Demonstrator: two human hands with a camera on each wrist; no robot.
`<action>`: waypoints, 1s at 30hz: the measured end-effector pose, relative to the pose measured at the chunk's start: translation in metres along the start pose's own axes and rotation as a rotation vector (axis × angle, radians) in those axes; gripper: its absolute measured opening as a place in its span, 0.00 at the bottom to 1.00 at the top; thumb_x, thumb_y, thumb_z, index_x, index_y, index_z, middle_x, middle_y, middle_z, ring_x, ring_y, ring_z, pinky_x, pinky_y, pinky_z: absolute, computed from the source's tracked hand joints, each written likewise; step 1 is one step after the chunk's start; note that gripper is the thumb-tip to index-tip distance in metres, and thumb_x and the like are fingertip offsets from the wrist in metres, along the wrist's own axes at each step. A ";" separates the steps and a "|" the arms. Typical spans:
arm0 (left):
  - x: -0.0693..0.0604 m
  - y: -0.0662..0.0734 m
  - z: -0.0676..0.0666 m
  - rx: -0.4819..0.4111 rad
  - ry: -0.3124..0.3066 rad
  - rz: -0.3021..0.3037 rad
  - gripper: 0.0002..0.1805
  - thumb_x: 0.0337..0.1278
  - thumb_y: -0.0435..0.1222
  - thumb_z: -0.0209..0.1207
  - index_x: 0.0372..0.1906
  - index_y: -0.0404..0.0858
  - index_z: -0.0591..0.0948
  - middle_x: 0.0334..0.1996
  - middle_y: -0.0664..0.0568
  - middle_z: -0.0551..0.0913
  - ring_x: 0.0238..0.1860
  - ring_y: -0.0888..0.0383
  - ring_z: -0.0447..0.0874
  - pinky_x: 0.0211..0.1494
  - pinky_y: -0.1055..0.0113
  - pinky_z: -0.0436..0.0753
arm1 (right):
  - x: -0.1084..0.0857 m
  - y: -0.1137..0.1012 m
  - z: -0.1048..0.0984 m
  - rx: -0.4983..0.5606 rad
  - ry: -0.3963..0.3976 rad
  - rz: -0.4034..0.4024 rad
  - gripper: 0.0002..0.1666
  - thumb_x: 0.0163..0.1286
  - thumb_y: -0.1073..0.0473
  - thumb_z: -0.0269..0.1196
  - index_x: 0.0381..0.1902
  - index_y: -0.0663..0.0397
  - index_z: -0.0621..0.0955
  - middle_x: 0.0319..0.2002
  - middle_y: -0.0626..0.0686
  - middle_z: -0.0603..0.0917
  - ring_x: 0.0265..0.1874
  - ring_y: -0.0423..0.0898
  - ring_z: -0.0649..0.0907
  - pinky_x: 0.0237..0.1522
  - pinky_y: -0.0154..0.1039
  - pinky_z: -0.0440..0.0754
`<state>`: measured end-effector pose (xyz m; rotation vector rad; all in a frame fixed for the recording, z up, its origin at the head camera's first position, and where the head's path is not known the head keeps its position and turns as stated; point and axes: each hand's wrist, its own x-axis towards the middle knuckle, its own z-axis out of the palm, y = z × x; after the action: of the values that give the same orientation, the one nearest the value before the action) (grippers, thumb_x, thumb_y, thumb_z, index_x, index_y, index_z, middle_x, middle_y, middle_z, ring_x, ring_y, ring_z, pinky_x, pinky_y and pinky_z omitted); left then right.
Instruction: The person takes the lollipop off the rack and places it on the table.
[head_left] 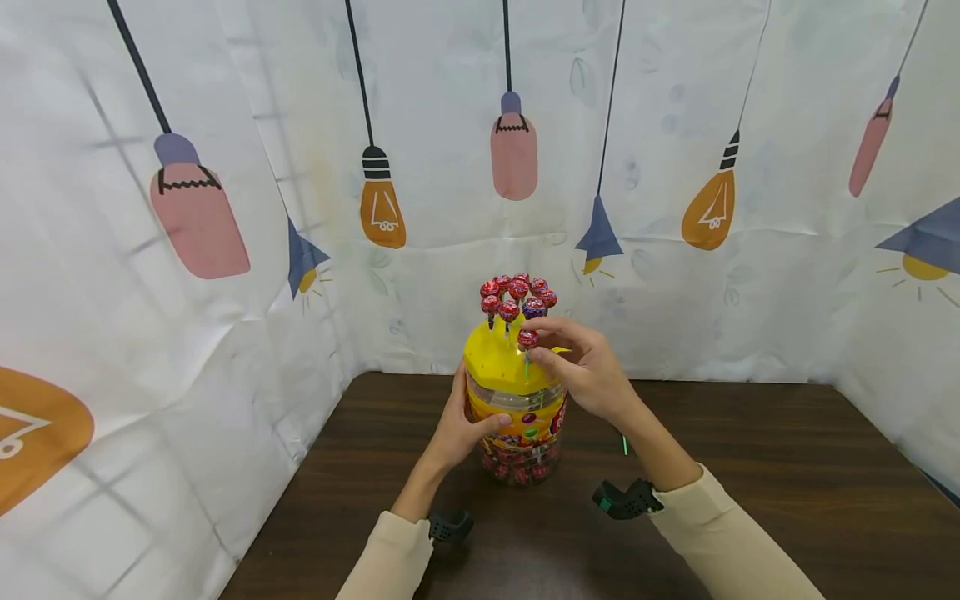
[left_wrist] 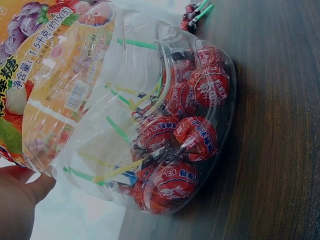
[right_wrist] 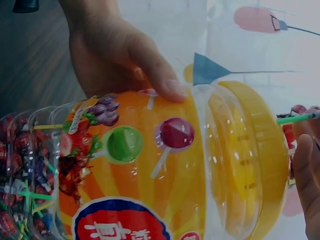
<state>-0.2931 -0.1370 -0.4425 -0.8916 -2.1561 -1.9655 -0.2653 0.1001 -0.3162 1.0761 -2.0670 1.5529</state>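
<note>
A clear plastic jar [head_left: 517, 423] with a yellow fruit-printed label stands on the table, red-wrapped lollipops [left_wrist: 172, 182] visible in its bottom. Its yellow lid [head_left: 491, 358] carries a cluster of upright lollipops [head_left: 517, 288] in red and purple wrappers. My left hand [head_left: 463, 425] grips the jar's left side, the thumb lying across the label. At the lid's right front, my right hand [head_left: 588, 367] pinches one red lollipop [head_left: 528, 339], its green stick pointing down at the lid. In the right wrist view, the fingertips [right_wrist: 303, 160] show beside the lid's top.
Behind the jar, on the right, lollipops with green sticks [left_wrist: 197, 15] lie on the dark wooden table [head_left: 750, 467]. A white cloth [head_left: 450, 317] printed with hanging lamps encloses the table at the back and sides. Black bands [head_left: 626, 498] sit at both wrists.
</note>
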 end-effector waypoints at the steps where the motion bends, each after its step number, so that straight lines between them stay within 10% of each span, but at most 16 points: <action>1: 0.000 0.000 0.000 -0.002 -0.002 0.003 0.57 0.62 0.46 0.70 0.81 0.66 0.41 0.73 0.52 0.65 0.67 0.51 0.73 0.71 0.52 0.75 | 0.001 0.000 0.000 0.008 0.013 -0.015 0.20 0.74 0.67 0.63 0.61 0.60 0.80 0.51 0.60 0.85 0.40 0.43 0.84 0.37 0.36 0.87; 10: 0.001 0.001 0.000 -0.018 -0.008 0.017 0.56 0.62 0.46 0.70 0.81 0.65 0.41 0.73 0.52 0.65 0.68 0.50 0.73 0.72 0.49 0.73 | 0.004 -0.004 -0.002 0.045 0.075 -0.092 0.19 0.74 0.69 0.61 0.61 0.63 0.79 0.46 0.62 0.85 0.31 0.45 0.83 0.28 0.37 0.85; 30: -0.001 0.000 0.000 -0.018 -0.018 0.043 0.56 0.63 0.43 0.69 0.82 0.63 0.41 0.72 0.51 0.66 0.67 0.52 0.74 0.70 0.54 0.76 | -0.024 0.019 -0.029 0.020 0.132 0.048 0.19 0.76 0.69 0.58 0.63 0.62 0.78 0.43 0.51 0.85 0.26 0.48 0.83 0.26 0.41 0.87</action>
<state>-0.2927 -0.1371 -0.4428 -0.9535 -2.1140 -1.9674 -0.2688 0.1375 -0.3351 0.9116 -2.0067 1.6242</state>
